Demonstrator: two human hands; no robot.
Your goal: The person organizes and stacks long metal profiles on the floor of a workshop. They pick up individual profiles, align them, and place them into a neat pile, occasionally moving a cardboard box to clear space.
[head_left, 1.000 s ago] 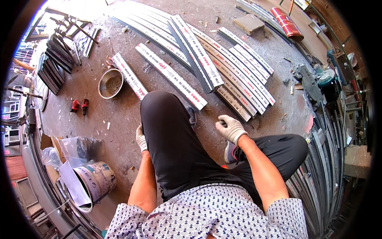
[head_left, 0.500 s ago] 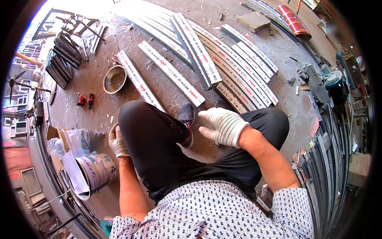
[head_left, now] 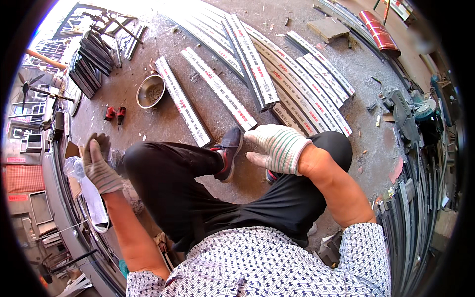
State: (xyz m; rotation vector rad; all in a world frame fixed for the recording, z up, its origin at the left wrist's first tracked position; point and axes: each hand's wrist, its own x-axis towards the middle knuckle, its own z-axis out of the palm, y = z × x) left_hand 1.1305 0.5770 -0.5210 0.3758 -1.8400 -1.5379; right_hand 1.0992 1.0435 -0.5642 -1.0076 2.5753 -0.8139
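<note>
My left hand (head_left: 100,163), in a grey striped knit glove, is raised beside my left knee, above the plastic-wrapped bucket area. Its fingers point up, slightly apart, and nothing shows in them. My right hand (head_left: 279,148) wears a white glove with green stripes and hovers over my right thigh. Thumb and fingers stand apart with no object visible between them. Just past its fingertips lies the near end of a long metal profile (head_left: 217,89) with white printed film. A shorter film-covered profile (head_left: 183,101) rests left of it, by my left knee.
A metal bowl (head_left: 139,94) holds small bits, and a red-and-black cordless drill (head_left: 120,114) lies nearby. More film-covered profiles (head_left: 307,89) spread ahead. Dark bars (head_left: 410,232) line the right side, below a cutting saw (head_left: 403,111). A red drum (head_left: 378,32) lies far right.
My left hand has risen and moved left, away from beside my knee. My left leg has swung outward. The right hand stays nearly in place, while the view has shifted slightly.
</note>
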